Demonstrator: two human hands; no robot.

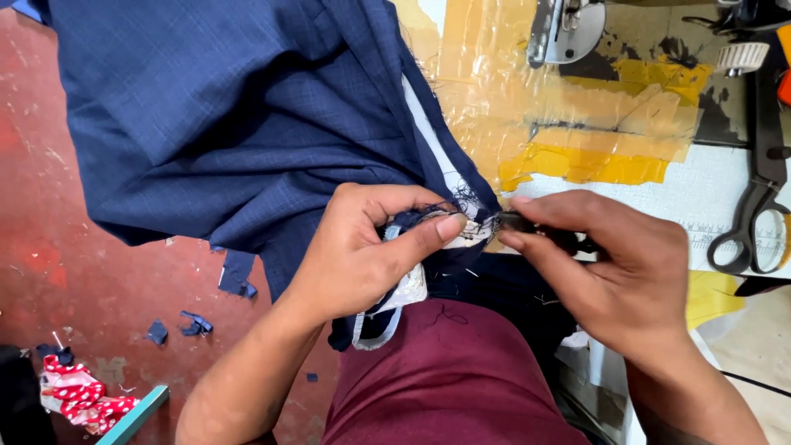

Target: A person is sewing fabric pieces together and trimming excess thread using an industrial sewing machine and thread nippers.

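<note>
A large piece of navy blue cloth [222,115] with a white lining hangs over the table edge and down toward my lap. My left hand [362,247] pinches a frayed seam of this cloth between thumb and fingers, with loose threads showing at the edge. Right beside it, my right hand [610,264] holds a small dark tool [535,227], its tip touching the frayed seam by my left thumb. Most of the tool is hidden inside my fingers.
The sewing table [577,107] is patched with yellow and brown tape. Black scissors [762,198] lie at its right edge, and a sewing machine foot [564,29] sits at the top. Blue scraps [194,321] and red-and-white cloth [78,400] lie on the red floor.
</note>
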